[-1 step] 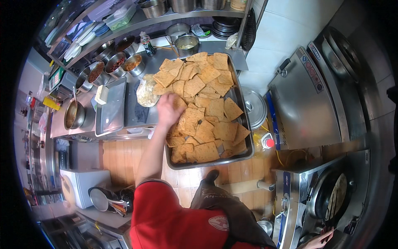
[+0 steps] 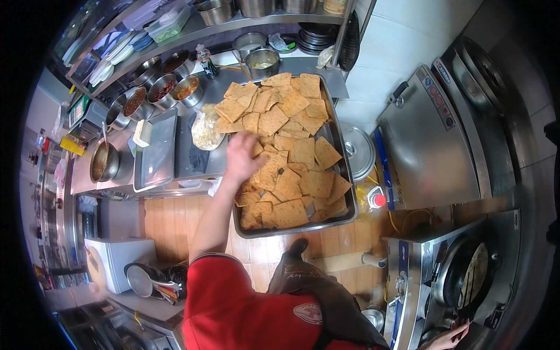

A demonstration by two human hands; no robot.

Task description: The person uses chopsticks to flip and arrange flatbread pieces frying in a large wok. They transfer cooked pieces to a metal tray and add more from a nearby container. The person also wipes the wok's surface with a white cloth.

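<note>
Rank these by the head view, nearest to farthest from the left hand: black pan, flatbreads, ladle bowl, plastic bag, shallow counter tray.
From the left hand:
1. Flatbreads: right at the hand.
2. Plastic bag: just left of it, slightly beyond.
3. Shallow counter tray: farther left.
4. Ladle bowl: left of that tray.
5. Black pan: far right, on the stove.

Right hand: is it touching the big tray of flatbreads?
Apart. The head view shows the right hand at lower right, floor between it and the tray.
</note>
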